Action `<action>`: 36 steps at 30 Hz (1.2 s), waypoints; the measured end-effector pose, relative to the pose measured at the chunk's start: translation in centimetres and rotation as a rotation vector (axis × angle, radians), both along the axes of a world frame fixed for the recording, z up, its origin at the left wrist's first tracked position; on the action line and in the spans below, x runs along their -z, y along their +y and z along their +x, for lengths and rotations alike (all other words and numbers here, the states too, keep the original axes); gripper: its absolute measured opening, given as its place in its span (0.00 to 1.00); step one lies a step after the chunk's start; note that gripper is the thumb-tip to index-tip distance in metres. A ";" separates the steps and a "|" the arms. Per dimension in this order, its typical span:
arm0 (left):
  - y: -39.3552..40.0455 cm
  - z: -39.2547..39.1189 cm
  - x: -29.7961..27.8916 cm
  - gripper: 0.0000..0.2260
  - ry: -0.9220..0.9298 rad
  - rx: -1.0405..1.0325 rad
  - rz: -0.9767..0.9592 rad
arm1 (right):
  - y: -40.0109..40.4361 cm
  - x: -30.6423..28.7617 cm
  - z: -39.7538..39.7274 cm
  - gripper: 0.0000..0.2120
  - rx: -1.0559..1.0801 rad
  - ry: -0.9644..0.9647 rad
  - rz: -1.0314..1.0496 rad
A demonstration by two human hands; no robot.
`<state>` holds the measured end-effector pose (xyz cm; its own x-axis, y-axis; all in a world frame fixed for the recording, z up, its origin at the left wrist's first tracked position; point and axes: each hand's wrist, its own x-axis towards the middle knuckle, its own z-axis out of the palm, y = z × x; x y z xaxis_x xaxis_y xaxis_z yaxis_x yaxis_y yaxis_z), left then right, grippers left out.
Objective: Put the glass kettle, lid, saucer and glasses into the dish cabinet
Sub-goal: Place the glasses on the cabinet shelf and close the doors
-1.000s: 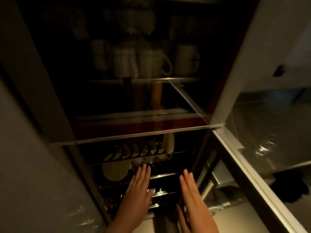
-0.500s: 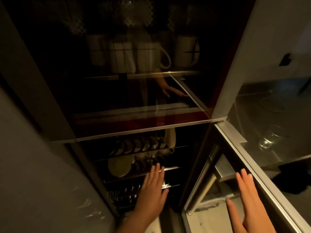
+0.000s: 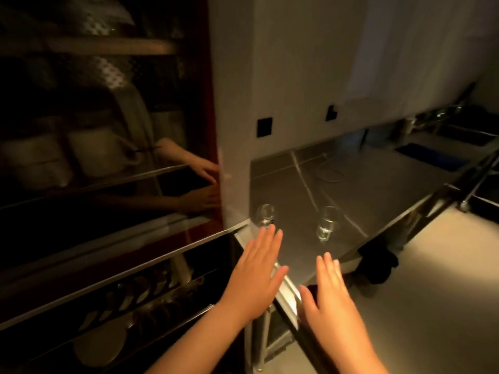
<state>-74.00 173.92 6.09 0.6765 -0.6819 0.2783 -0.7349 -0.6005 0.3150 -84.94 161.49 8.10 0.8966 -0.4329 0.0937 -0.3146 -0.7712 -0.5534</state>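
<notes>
Two clear glasses stand on the steel counter (image 3: 378,184): one glass (image 3: 266,215) near its left edge beside the cabinet, another glass (image 3: 326,224) further right. My left hand (image 3: 255,273) hovers flat with fingers spread just in front of the left glass, not touching it. My right hand (image 3: 333,300) is open too, palm down over the counter's front edge, short of the right glass. The dish cabinet (image 3: 108,184) fills the left side, its glass front reflecting my hands. No kettle, lid or saucer is visible.
Inside the cabinet, white mugs (image 3: 100,155) sit on an upper shelf and plates (image 3: 100,346) stand in a lower rack. A faint ring shape (image 3: 328,174) lies on the counter's far part. A sink area (image 3: 445,141) is at far right; pale floor (image 3: 432,292) lies below.
My view has swung right from the cabinet's lower rack to the counter. Both hands moved right and up, from the rack to just in front of the two glasses.
</notes>
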 end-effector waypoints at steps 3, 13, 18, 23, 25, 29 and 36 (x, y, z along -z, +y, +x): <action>-3.7 2.4 -0.5 0.27 0.010 0.040 -0.010 | -2.6 -0.2 0.5 0.34 0.004 -0.013 -0.059; -13.6 14.0 0.3 0.31 0.133 -0.105 0.252 | -13.1 1.0 6.0 0.35 0.059 0.171 -0.118; -17.8 19.3 2.9 0.32 0.226 -0.246 0.404 | -16.4 2.3 11.9 0.35 0.078 0.234 -0.168; -19.8 22.5 5.2 0.31 0.234 -0.341 0.447 | -19.0 4.4 17.6 0.35 0.056 0.260 -0.162; -20.0 23.5 6.2 0.31 0.208 -0.377 0.453 | -20.0 5.4 19.5 0.35 0.050 0.268 -0.163; -20.3 24.5 8.2 0.30 0.222 -0.440 0.463 | -21.5 7.5 22.5 0.34 0.041 0.285 -0.144; -19.8 25.9 10.6 0.30 0.349 -0.532 0.444 | -22.7 9.8 25.7 0.36 0.065 0.345 -0.155</action>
<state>-48.12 154.14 -4.50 0.9425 -0.2383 -0.2344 -0.2147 -0.9690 0.1219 -59.21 138.76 -1.70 0.8582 -0.4940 -0.1397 -0.5127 -0.8101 -0.2845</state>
